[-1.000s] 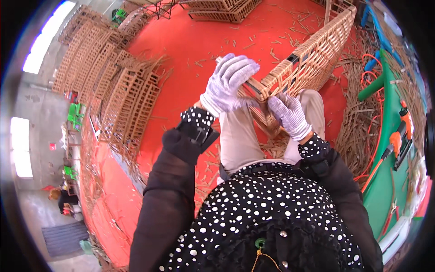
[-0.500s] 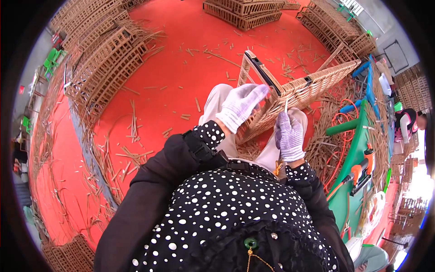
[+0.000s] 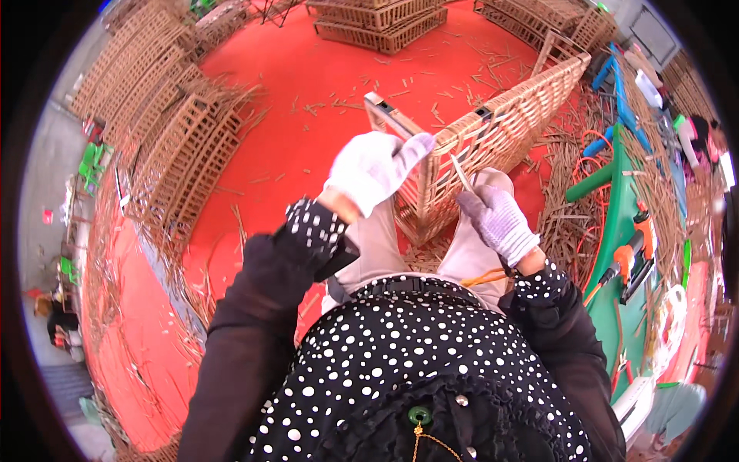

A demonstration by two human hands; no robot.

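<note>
A rectangular woven basket [image 3: 504,115] of tan strips stands tilted between my knees, its long side running away to the upper right. My left hand [image 3: 369,171], in a pale glove, grips its near top corner, the thumb stretched along the rim; the basket hides some of the fingertips. My right hand [image 3: 499,225], gloved too, is closed round a thin pointed tool [image 3: 460,171] whose tip stands up beside the basket's near end. The tool's handle is hidden in the fist. An orange-yellow cord [image 3: 485,278] shows by my right wrist.
Stacked woven frames [image 3: 181,154] stand at the left, with another stack [image 3: 377,31] at the far middle. A green bench [image 3: 627,308] at the right bears an orange-and-black power tool [image 3: 631,258]. Strip offcuts [image 3: 566,185] litter the red floor [image 3: 308,85]. Another person [image 3: 697,142] is at the far right.
My left hand has shifted a little left, towards the basket's corner. My right hand has turned, so the pointed tool now leans left. The view has swung slightly.
</note>
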